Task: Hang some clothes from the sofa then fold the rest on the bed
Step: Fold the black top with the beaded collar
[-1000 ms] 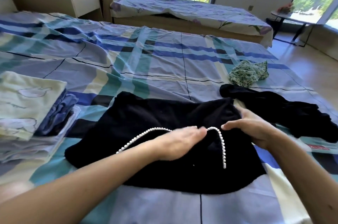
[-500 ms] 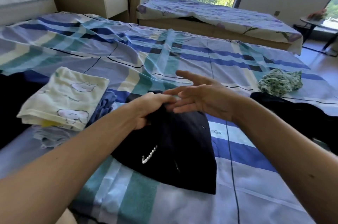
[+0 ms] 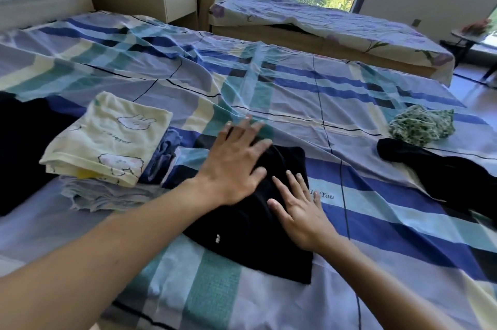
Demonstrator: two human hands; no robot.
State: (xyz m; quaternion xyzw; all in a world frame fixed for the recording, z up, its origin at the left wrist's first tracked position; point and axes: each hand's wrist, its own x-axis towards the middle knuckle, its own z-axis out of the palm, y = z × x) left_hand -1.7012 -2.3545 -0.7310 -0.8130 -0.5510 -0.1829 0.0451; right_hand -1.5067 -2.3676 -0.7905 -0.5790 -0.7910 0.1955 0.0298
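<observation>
L hand (image 3: 234,165) & R hand (image 3: 298,206) flat on folded black top (image 3: 258,243); bed (image 3: 349,103)

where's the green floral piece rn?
Head view, right side: the green floral piece lies crumpled on the plaid sheet, just behind the far end of the unfolded black garment.
</observation>
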